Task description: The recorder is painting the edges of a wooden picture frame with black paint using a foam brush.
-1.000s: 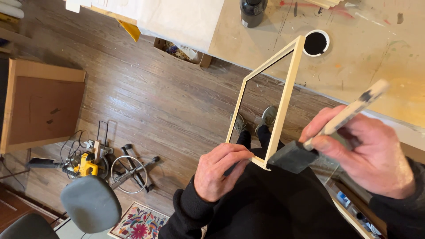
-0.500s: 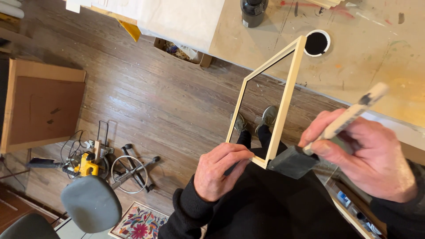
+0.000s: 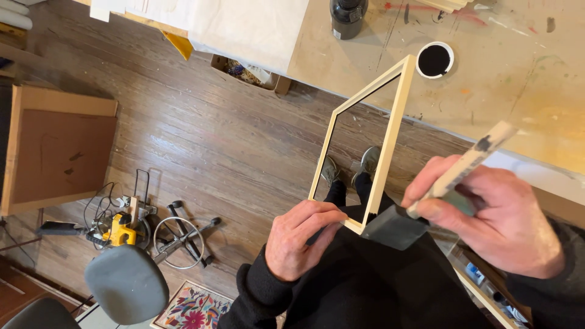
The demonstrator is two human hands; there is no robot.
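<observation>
The person stands over the floor with a pale wooden frame (image 3: 365, 146) held up in front of them, tilted so its far corner reaches over the edge of the tabletop (image 3: 518, 85) while its near corner sits low by their body. The left hand (image 3: 301, 237) grips that near corner, fingers (image 3: 320, 220) curled shut around the lower rail. Through the open frame I can see the person's two shoes (image 3: 350, 167) on the wooden floor (image 3: 201, 134).

The right hand (image 3: 499, 219) is wrapped closed around the light wooden handle of a foam brush (image 3: 426, 201); the handle sticks up and to the right past the knuckles, and the grey foam head presses against the outside of the frame's near corner, just beside the left hand.

On the paint-stained tabletop a small round cup of black paint (image 3: 435, 60) sits close to the frame's upper corner, with a dark bottle (image 3: 348, 15) farther along. Down on the floor lie a yellow power tool (image 3: 120, 230) among cables, a grey stool (image 3: 125, 283), a brown board (image 3: 58, 152) and a flowered mat (image 3: 192, 307).
</observation>
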